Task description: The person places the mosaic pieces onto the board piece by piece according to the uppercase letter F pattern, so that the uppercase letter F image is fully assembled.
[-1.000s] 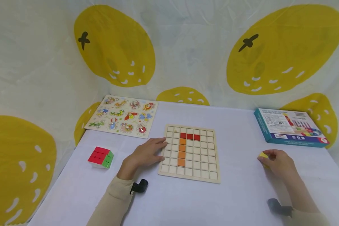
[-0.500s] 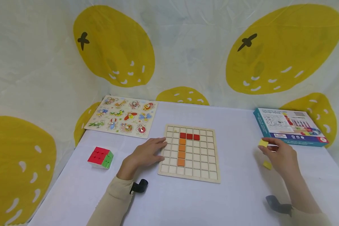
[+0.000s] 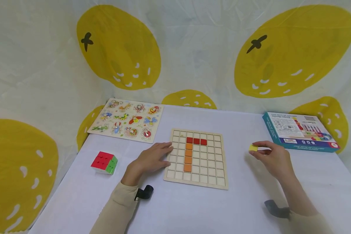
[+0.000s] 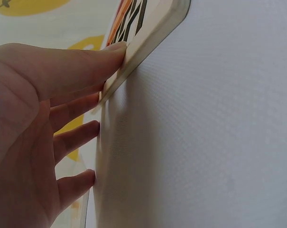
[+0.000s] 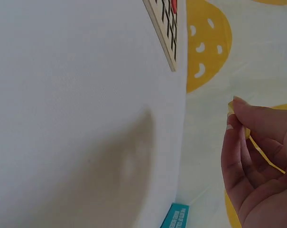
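A square wooden grid board [image 3: 203, 179] lies mid-table. It carries a short row of red tiles [image 3: 196, 141] and, below the left one, a column of several orange tiles [image 3: 188, 160]. My left hand [image 3: 150, 158] rests at the board's left edge with fingers spread; in the left wrist view its thumb touches the board's side [image 4: 134, 59]. To the right of the board, my right hand [image 3: 276, 159] pinches a small yellow tile [image 3: 253, 148] between thumb and fingers, raised above the table. In the right wrist view the fingers cover most of that tile.
A red, white and green puzzle cube [image 3: 104, 162] sits left of the left forearm. Behind it lies an insect picture puzzle [image 3: 128, 120]. A teal-edged toy box [image 3: 301, 131] stands at the back right. Lemon-print cloth [image 3: 197, 48] rises behind the table.
My right hand has lifted a yellow tile off the table and carried it left toward the board. A second yellow tile, seen half a second ago, is now out of sight. The left hand stays put.
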The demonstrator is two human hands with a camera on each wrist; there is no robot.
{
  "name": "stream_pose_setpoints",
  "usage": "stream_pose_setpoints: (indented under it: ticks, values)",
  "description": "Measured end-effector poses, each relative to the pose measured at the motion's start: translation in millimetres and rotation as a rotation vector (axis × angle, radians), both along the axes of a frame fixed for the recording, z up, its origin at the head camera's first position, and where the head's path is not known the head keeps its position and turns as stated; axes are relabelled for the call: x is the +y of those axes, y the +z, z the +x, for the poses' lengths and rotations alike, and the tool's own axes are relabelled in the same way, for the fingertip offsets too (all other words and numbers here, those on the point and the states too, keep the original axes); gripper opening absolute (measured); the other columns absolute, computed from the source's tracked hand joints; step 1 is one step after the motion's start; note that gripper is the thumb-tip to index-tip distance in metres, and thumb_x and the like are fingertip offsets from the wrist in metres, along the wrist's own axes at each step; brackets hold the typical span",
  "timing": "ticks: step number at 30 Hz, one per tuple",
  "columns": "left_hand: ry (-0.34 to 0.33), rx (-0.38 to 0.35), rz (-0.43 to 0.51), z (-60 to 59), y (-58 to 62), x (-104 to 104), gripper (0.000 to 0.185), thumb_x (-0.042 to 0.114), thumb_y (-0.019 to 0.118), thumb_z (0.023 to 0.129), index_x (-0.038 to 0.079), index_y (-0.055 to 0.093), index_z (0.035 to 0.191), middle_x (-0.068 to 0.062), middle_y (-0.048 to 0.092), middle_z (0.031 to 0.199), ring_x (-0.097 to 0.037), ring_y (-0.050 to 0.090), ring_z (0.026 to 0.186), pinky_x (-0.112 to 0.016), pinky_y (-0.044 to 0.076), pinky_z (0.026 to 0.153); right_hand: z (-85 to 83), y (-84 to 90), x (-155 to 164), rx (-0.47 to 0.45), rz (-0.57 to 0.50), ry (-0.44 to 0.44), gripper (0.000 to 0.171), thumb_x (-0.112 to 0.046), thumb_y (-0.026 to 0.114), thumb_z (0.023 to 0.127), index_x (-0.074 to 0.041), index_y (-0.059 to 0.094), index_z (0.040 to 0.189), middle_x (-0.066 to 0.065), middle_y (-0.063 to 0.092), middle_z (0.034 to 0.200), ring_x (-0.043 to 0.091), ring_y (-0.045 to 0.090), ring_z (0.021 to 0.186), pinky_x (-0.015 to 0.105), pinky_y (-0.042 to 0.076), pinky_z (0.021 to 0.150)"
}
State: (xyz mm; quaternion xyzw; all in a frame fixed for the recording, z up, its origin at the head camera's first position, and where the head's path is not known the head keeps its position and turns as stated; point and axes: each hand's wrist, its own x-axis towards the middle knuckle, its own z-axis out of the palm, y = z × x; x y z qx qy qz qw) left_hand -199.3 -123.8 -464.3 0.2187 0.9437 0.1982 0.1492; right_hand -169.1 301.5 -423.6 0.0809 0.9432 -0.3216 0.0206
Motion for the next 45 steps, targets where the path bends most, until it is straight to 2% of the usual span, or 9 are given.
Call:
stream_pose_setpoints:
  ticks: [5,9,12,18,23,37,45]
  values:
    - [-0.003,-0.005,-0.001,-0.6,0.4,0,0.066,0.033,0.071,0.094,0.018,0.048,0.154,0.005,0.035,0.168,-0.023,0.032,0.156,-0.052,0.041,0.120,-1.4,-9.8,-24,0.098,0.044,0.092,0.037,-0.028,0.078,0.091,-0.007,0.073,0.121,0.023,0.072,0.120,0.034,0.070,0.100,0.012,0.052,0.066]
    - [-0.002,-0.009,-0.011,-1.6,0.0,0,0.067,0.034,0.071,0.095,0.019,0.046,0.155,0.005,0.034,0.168,-0.022,0.031,0.157,-0.051,0.040,0.121,-5.8,-17.2,-41,0.153,0.029,0.190,0.031,-0.013,0.080,0.087,-0.004,0.075,0.116,0.020,0.074,0.117,0.034,0.073,0.100,0.023,0.062,0.074]
    - [0.001,-0.007,-0.006,-2.3,-0.1,-1,0.066,0.033,0.071,0.094,0.019,0.047,0.154,0.005,0.034,0.168,-0.023,0.031,0.156,-0.051,0.041,0.120,-10.3,-22.1,-53,0.151,0.006,0.252,0.028,-0.008,0.080,0.085,-0.001,0.077,0.112,0.019,0.074,0.116,0.031,0.074,0.098,0.034,0.064,0.079]
    - [0.009,-0.015,-0.002,-2.0,0.8,-1,0.066,0.033,0.072,0.094,0.019,0.047,0.154,0.006,0.034,0.168,-0.022,0.031,0.156,-0.052,0.040,0.120,-16.9,-29.8,-82,0.106,-0.024,0.321,0.023,-0.010,0.079,0.086,0.000,0.078,0.107,0.017,0.074,0.112,0.027,0.073,0.097,0.036,0.064,0.081]
    - [0.005,-0.016,-0.003,-1.9,-1.2,-1,0.066,0.034,0.072,0.094,0.019,0.048,0.154,0.007,0.034,0.168,-0.021,0.031,0.157,-0.051,0.039,0.122,-23.7,-34.0,-101,0.082,-0.003,0.388,0.024,-0.007,0.079,0.086,-0.001,0.079,0.109,0.014,0.074,0.113,0.026,0.072,0.099,0.037,0.064,0.084]
    - [0.009,-0.011,0.011,-1.3,-1.2,0,0.066,0.033,0.073,0.093,0.019,0.048,0.153,0.006,0.035,0.168,-0.023,0.031,0.157,-0.051,0.039,0.121,-34.9,-27.6,-134,0.109,-0.043,0.451,0.022,-0.009,0.083,0.083,-0.006,0.080,0.105,0.007,0.079,0.102,0.017,0.071,0.090,0.035,0.064,0.083]
    - [0.006,-0.007,0.016,-0.6,0.2,0,0.065,0.031,0.072,0.093,0.017,0.049,0.153,0.004,0.036,0.167,-0.024,0.033,0.156,-0.052,0.041,0.120,-38.6,-31.5,-146,0.105,-0.008,0.458,0.019,-0.011,0.084,0.083,-0.007,0.081,0.101,0.006,0.079,0.098,0.015,0.069,0.086,0.032,0.063,0.080]
